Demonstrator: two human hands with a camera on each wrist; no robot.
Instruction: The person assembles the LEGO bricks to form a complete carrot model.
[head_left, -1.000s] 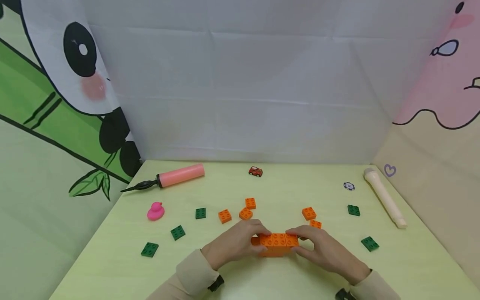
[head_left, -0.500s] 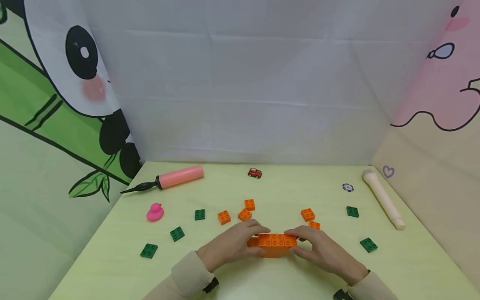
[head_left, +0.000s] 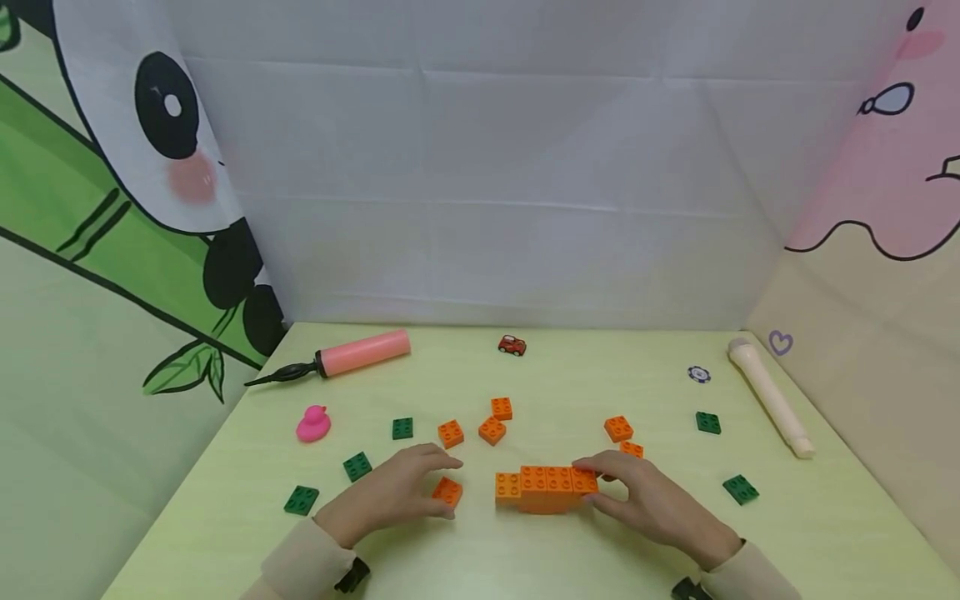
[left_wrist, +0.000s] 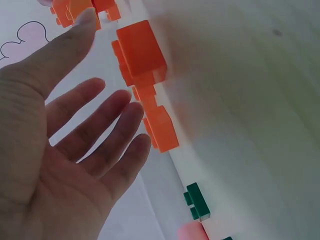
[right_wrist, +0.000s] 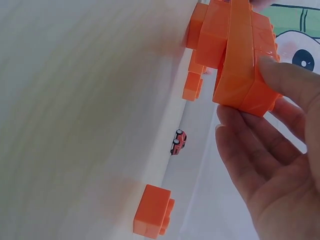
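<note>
My right hand [head_left: 637,492] grips the right end of a joined block of orange toy bricks [head_left: 546,492], thumb in front and fingers behind. The right wrist view shows the same orange block [right_wrist: 237,65] between thumb and fingers, stacked in layers with studs outward. My left hand [head_left: 393,490] is at a loose orange brick [head_left: 447,492] left of the block, its thumb and fingers spread on either side. In the left wrist view the left hand [left_wrist: 85,135] has extended fingers, with a gap between them and the nearest orange brick [left_wrist: 141,50].
Other orange bricks [head_left: 492,430] lie behind the hands, more at right [head_left: 618,428]. Green bricks [head_left: 302,500] lie at both sides. Further off are a pink duck [head_left: 313,424], a pink hand pump [head_left: 365,352], a red toy car [head_left: 512,345], a chip [head_left: 699,374] and a pale baton [head_left: 770,398].
My left hand has let go of the orange block's left end and moved left, uncovering that end and the loose brick. The right hand keeps its hold on the block.
</note>
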